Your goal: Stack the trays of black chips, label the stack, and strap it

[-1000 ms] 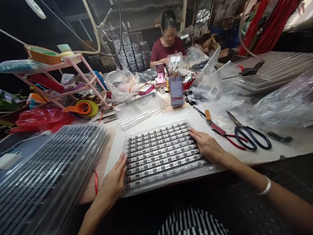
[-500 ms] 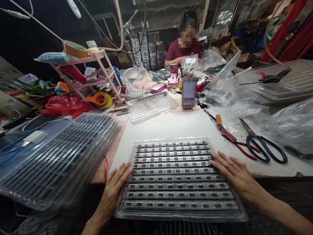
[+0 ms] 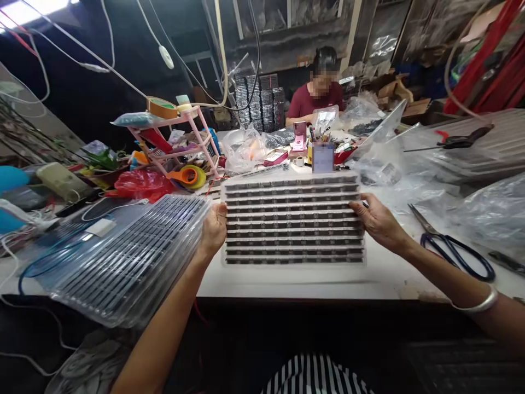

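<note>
Clear tray (image 3: 295,265) with rows of dark strips (image 3: 295,222) hangs between left fingers (image 3: 221,210) and right fingers (image 3: 361,209), tipped up, broad face to the camera, looks just clear of the worktop (image 3: 246,282). Long axis runs sideways, left fingers to right fingers; strips run the same way. Both hands are on it, one per short side, so neither is nearer. Left fingers closed on its left edge above mid-height; right fingers closed on its right edge at about the same height, thumb on the face. Fingertips behind the tray hidden, can't tell how far they reach. Stack of filled trays (image 3: 159,268) sits left of the left fingers, close to the left forearm, lengthwise on a slant. Scissors (image 3: 442,236) lie right of and lower than the right fingers, on the worktop. Beyond both sets of fingers: upright phone (image 3: 324,157), screen blurred out, just behind the tray's top edge; pink rack (image 3: 207,145) far side, left of the left fingers; seated person (image 3: 314,101) across, farther off. Versus half a second ago: tray was lying flat at the near edge, fingers spread along its sides; now it's raised, tilted up and gripped. View has shifted too.
</note>
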Demonstrator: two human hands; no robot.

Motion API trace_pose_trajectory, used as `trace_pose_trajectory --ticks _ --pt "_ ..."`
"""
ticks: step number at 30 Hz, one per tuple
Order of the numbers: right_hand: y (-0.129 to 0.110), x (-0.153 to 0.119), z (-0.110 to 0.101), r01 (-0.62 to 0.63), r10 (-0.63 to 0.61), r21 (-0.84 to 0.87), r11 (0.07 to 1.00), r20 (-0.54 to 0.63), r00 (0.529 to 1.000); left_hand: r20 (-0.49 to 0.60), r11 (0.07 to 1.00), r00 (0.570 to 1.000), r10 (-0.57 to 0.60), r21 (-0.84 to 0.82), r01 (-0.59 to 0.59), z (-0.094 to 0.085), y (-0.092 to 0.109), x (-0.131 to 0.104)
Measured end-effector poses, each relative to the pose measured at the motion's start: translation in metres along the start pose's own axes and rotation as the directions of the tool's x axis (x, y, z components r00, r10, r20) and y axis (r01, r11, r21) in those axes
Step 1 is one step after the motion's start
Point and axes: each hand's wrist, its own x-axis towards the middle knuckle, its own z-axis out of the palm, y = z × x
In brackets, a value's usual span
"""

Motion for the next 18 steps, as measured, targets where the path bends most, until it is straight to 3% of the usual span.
trace_pose_trajectory --ticks 4,7,13,15,18 --pt "0.019 -0.009 0.017 -0.034 0.082 -0.174 0.984 0.280 0.956 0.131 0.981 0.988 -0.080 0.187 0.054 0.010 -0.013 -0.023" --pt "0.025 -0.013 0.028 -0.042 0.147 -0.286 0.957 0.360 0.921 0.210 0.943 0.968 -0.135 0.326 0.061 0.020 -0.022 -0.036" --pt "0.020 -0.028 0.037 -0.083 0.298 -0.530 0.844 0.334 0.894 0.291 0.870 0.945 -0.152 0.494 -0.012 0.021 -0.019 -0.043" --pt "0.023 -0.051 0.035 -0.047 0.237 -0.530 0.847 0.296 0.925 0.280 0.853 0.947 -0.158 0.521 -0.012 0.015 -0.016 -0.058" --pt "0.032 -0.095 0.035 0.085 -0.041 -0.397 0.914 0.118 0.992 0.235 0.864 0.963 -0.134 0.504 -0.002 0.007 -0.016 -0.092"
